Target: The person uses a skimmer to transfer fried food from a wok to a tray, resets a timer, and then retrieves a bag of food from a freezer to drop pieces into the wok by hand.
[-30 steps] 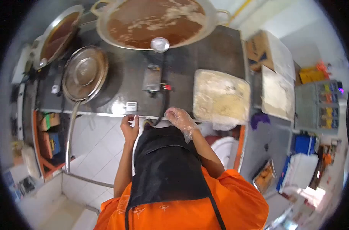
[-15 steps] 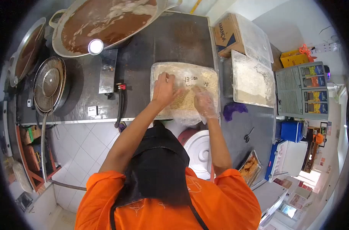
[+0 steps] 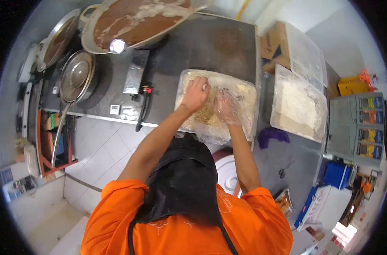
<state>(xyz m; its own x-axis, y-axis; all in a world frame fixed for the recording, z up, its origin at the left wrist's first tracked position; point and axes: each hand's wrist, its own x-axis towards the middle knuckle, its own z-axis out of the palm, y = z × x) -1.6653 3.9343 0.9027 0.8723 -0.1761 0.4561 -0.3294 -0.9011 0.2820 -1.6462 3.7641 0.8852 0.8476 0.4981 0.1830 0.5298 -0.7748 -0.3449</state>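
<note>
A clear plastic bag of pale tan, crumbly material lies near the counter's front edge, with dark handwriting on it. My left hand is bare, with a ring on one finger; its fingers are bent and closed on the bag's plastic left of the middle. Just to its right, my right hand is covered by thin clear plastic and rests over the tan material. Its fingertips are blurred under the film. Loose, crinkled plastic hangs at the front edge below both hands.
Left on the counter are a large basin of brown liquid, a round sieve and a metal box. At right are a bin of white powder, a purple cloth and scissors. A white lid shows below.
The view has turned, so the surroundings appear shifted to the right. My left hand has moved a little up and inward on the bag, and its fingers are bent differently. My right hand stays on the bag.
</note>
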